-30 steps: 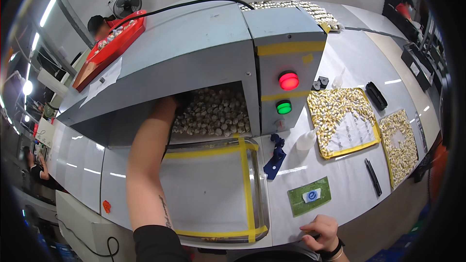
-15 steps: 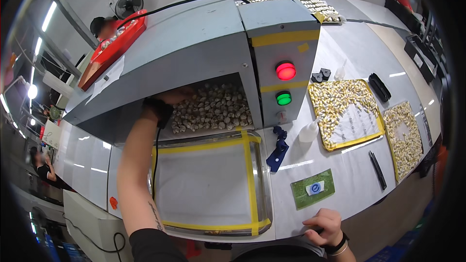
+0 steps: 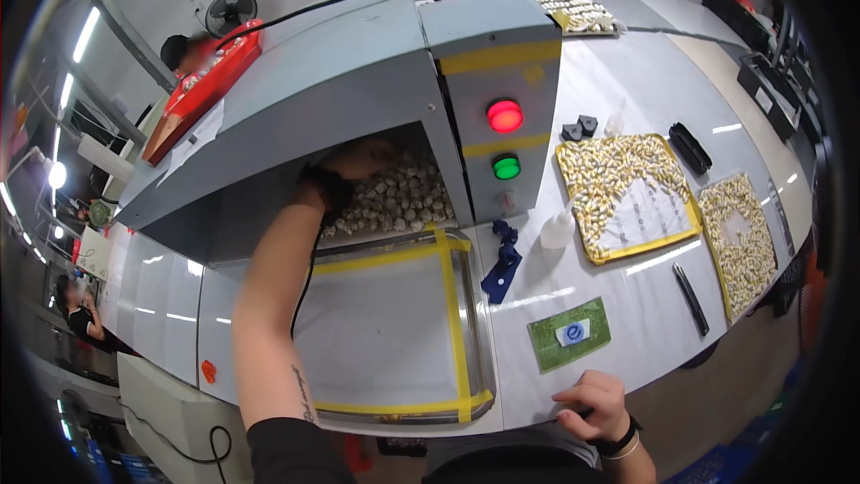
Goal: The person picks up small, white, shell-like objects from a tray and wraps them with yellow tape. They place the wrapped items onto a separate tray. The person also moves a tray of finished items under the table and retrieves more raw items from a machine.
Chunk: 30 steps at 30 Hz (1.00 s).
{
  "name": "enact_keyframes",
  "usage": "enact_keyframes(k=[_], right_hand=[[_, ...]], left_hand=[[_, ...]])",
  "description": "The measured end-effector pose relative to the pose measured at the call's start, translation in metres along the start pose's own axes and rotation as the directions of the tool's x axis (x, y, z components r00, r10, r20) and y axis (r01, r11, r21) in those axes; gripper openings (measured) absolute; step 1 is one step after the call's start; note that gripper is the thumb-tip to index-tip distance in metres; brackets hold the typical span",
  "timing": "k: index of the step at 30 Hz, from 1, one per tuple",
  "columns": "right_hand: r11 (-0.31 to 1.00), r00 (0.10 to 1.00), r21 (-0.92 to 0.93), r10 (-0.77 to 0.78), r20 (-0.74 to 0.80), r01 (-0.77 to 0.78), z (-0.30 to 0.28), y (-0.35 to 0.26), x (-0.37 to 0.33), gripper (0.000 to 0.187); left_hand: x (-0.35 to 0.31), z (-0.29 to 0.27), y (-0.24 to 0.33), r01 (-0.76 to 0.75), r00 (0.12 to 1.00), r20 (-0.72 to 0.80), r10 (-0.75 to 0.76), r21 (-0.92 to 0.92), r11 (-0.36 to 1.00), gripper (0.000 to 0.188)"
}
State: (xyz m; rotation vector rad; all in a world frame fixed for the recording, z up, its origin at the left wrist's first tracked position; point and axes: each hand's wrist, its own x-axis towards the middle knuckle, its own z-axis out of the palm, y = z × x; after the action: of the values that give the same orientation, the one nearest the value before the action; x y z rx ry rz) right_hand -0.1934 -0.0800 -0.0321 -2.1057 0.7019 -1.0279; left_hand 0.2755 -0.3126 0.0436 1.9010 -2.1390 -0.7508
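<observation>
My left arm reaches into the opening of a grey metal box (image 3: 296, 81). Inside it, my left hand (image 3: 363, 159) is in shadow over a heap of small, rounded whitish pieces (image 3: 399, 197); its fingers do not show clearly. A dark band with a black cord circles that wrist. Near the table's front edge, my right hand (image 3: 593, 405) is closed with curled fingers, and a small dark bit shows between them that I cannot make out. Just beyond it lies a green mat (image 3: 587, 351) with a blue-marked white patch (image 3: 573, 332).
A yellow-taped tray (image 3: 385, 399) with a white sheet lies before the box, whose front has a red light (image 3: 505, 115) and a green light (image 3: 506, 167). To the right are a squeeze bottle (image 3: 557, 231), dark blue strap (image 3: 502, 273), black pen (image 3: 691, 298) and two piece-covered trays (image 3: 640, 255) (image 3: 736, 294).
My left hand has moved deeper and to the right inside the box, over the heap. The view has shifted slightly; my right hand keeps its curled pose.
</observation>
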Motion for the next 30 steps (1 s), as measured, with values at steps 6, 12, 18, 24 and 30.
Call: enact_keyframes(k=[6,12,18,24,30], right_hand=[[0.996,0.996,0.072,-0.061,0.065,0.056,-0.001,0.002,0.002,0.016],[0.991,0.994,0.085,-0.105,0.018,0.104,-0.001,0.005,0.000,0.015],[0.974,0.987,0.163,-0.158,0.009,0.155,-0.044,-0.013,-0.007,0.010],[0.823,0.995,-0.568,-0.065,-0.069,0.015,-0.137,-0.028,0.050,0.008],[0.892,0.946,-0.449,0.093,0.309,0.059,-0.134,0.067,0.155,0.019]], left_hand=[[-0.056,-0.002,0.033,-0.055,0.981,-0.186,0.058,0.020,0.998,0.031],[-0.105,0.054,0.114,-0.120,0.970,-0.158,0.185,0.351,0.929,0.042],[-0.103,0.073,0.106,-0.175,0.922,-0.277,0.272,0.329,0.928,0.027],[-0.181,0.084,0.183,-0.242,0.941,-0.305,0.146,-0.306,0.921,0.016],[-0.287,0.099,0.211,-0.313,0.801,0.247,0.545,-0.603,0.734,0.060]])
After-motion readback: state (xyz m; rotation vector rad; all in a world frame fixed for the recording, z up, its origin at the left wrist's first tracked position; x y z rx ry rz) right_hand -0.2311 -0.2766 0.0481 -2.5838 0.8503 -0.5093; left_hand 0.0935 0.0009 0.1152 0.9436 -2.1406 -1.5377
